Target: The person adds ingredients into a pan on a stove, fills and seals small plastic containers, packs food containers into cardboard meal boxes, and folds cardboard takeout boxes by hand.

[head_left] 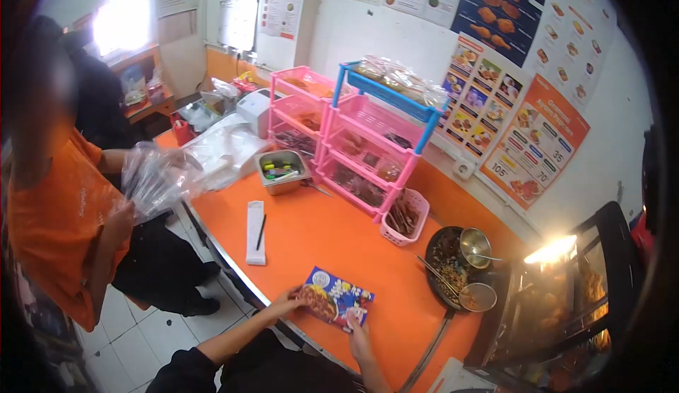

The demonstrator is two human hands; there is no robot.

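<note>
A flat blue box with food pictures point(335, 296) lies level just over the near part of the orange table point(322, 230). My left hand point(286, 301) grips its left edge, and my right hand point(358, 331) holds its lower right corner with the thumb on top. Beyond the box, a white paper slip point(255, 234) lies on the table with a dark pen point(262, 232) across it. A metal container point(281, 172) with markers and small items stands farther back.
Pink and blue shelves point(371, 145) and a pink basket point(405, 216) stand behind. A pan with a long handle point(445, 269), metal bowls point(475, 247) and a lit glass cabinet point(552, 301) are right. A co-worker point(67, 209) holds plastic bags point(155, 177) at left.
</note>
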